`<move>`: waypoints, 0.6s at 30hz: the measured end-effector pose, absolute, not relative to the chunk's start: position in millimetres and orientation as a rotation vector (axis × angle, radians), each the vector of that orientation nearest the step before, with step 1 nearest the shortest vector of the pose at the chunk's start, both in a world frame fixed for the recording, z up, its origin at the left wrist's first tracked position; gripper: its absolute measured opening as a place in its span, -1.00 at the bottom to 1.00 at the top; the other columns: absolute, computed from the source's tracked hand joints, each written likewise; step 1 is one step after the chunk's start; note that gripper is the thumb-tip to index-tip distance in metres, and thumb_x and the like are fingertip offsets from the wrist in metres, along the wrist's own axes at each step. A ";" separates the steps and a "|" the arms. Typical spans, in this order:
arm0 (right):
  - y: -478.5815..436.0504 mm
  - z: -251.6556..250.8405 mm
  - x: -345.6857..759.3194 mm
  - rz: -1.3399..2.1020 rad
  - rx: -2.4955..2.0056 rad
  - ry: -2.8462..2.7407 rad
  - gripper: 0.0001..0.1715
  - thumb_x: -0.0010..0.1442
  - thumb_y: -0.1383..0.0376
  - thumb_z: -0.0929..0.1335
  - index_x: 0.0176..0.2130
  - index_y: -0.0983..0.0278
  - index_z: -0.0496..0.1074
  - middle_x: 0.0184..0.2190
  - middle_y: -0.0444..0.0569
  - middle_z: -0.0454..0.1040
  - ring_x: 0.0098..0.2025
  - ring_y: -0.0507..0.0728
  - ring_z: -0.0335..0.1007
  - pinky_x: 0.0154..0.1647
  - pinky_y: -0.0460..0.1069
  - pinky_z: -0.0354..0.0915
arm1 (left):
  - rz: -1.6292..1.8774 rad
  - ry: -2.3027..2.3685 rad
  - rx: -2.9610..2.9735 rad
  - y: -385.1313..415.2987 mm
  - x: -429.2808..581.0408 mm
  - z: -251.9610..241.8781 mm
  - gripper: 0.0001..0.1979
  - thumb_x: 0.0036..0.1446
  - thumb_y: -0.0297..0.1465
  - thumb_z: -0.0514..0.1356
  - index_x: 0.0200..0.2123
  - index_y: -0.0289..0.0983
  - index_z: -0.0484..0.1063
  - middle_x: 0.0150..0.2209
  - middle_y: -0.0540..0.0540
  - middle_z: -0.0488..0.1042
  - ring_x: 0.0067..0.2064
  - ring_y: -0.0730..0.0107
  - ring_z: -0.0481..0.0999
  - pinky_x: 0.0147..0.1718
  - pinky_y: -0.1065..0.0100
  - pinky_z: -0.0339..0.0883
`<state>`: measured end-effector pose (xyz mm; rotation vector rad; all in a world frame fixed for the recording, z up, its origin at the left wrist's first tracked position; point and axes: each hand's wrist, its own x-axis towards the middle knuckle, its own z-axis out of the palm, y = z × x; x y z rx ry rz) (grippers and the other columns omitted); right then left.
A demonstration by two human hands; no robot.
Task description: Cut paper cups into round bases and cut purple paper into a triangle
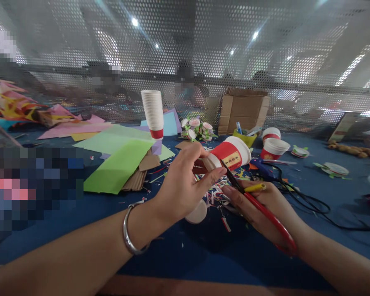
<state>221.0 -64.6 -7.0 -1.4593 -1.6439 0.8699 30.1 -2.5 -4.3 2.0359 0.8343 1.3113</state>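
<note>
Paper cup (231,153), tilted sideways, left hand (181,183) gripping its base end, right hand (276,200) with fingers wrapped around red-handled scissors (263,208), paper scraps (215,192) below.

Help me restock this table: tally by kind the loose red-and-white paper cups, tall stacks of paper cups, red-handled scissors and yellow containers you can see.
Loose red-and-white paper cups, one of them held: 3
Tall stack of paper cups, counted as one: 1
Red-handled scissors: 1
Yellow container: 1
Total: 6
</note>
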 end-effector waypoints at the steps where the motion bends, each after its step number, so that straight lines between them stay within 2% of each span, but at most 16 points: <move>1: -64.3 -7.2 221.3 0.856 -1.449 -1.653 -0.45 0.16 -0.16 0.42 -0.49 0.22 0.32 -0.59 -0.17 0.23 -0.53 0.03 0.11 -0.59 -0.10 0.08 | 1.323 0.835 2.064 -2.7 29.5 -4.1 -0.71 0.22 -0.19 0.33 -0.19 -0.19 0.30 -0.21 -0.11 0.50 -0.12 0.25 0.54 -0.19 0.23 0.54; 4: -64.0 -6.3 222.2 0.810 -1.472 -1.705 -0.48 0.19 -0.12 0.41 -0.48 0.22 0.33 -0.57 -0.15 0.27 -0.49 0.05 0.13 -0.56 -0.09 0.11 | 1.346 0.814 2.138 -3.8 29.5 -3.1 -0.75 0.24 -0.21 0.31 -0.20 -0.20 0.33 -0.19 -0.11 0.47 -0.10 0.25 0.51 -0.16 0.21 0.54; 9: -65.1 -4.5 223.5 0.829 -1.489 -1.700 -0.49 0.21 -0.05 0.42 -0.52 0.21 0.25 -0.61 -0.17 0.23 -0.52 0.03 0.09 -0.59 -0.10 0.06 | 1.350 0.801 2.269 -6.0 31.5 -1.8 -0.77 0.29 -0.19 0.26 -0.19 -0.23 0.37 -0.19 -0.11 0.39 -0.14 0.28 0.46 -0.15 0.18 0.51; 12: -66.2 -3.6 222.5 0.859 -1.451 -1.686 -0.54 0.21 0.00 0.44 -0.50 0.23 0.32 -0.61 -0.17 0.23 -0.53 0.02 0.08 -0.61 -0.11 0.06 | 1.369 0.789 2.391 -5.9 30.3 -0.3 -0.79 0.31 -0.23 0.25 -0.17 -0.24 0.37 -0.20 -0.11 0.39 -0.15 0.29 0.44 -0.14 0.18 0.49; 15: -67.0 -1.9 219.7 0.898 -1.379 -1.643 -0.62 0.20 0.00 0.46 -0.39 0.25 0.46 -0.56 -0.13 0.35 -0.49 0.06 0.21 -0.56 -0.10 0.18 | 1.355 0.790 2.571 -4.8 27.1 2.4 -0.82 0.32 -0.30 0.25 -0.13 -0.27 0.38 -0.15 -0.15 0.41 -0.09 0.26 0.44 -0.11 0.20 0.46; 18: -67.0 0.5 217.3 0.877 -1.337 -1.630 -0.61 0.16 -0.02 0.48 -0.35 0.25 0.52 -0.44 -0.08 0.48 -0.42 0.10 0.35 -0.45 -0.08 0.30 | 1.335 0.800 2.653 -3.9 25.1 3.8 -0.87 0.32 -0.36 0.24 -0.12 -0.27 0.38 -0.09 -0.19 0.44 -0.02 0.23 0.44 -0.04 0.18 0.44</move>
